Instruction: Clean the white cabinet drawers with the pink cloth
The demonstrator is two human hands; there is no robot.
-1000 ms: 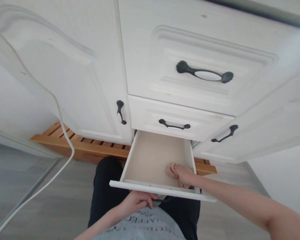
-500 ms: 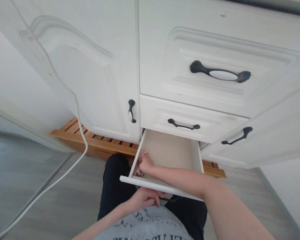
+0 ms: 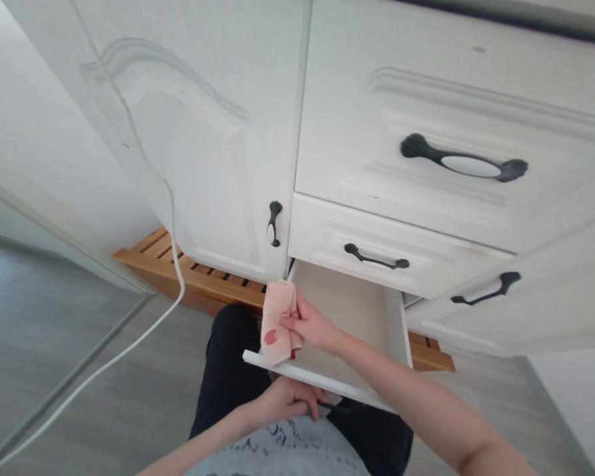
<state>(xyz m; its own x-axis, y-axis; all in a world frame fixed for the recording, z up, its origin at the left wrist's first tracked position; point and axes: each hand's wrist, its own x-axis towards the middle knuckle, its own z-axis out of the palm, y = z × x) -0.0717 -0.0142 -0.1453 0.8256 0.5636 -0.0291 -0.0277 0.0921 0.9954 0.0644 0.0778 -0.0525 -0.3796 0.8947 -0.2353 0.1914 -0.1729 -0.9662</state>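
Note:
A folded pink cloth point(image 3: 276, 324) with a red heart shape is pinched in my right hand point(image 3: 313, 322), over the left side of the pulled-out white drawer point(image 3: 347, 297). The drawer's pale bottom shows to the right of the cloth. In front of the drawer, below its front edge, my left hand point(image 3: 292, 398) has its fingers curled beside the dark handle point(image 3: 334, 406). Whether those fingers wrap the handle is hard to see.
White cabinet doors and closed drawers with dark handles point(image 3: 377, 256) rise ahead. A slatted wooden platform point(image 3: 193, 287) lies under the cabinet. On the left hang a white cable point(image 3: 181, 264) and a grey tube point(image 3: 79, 370). My knees are under the drawer.
My right hand has come up from the drawer's left corner with the pink cloth, now in plain sight. My left hand stays by the drawer front. The view has shifted slightly.

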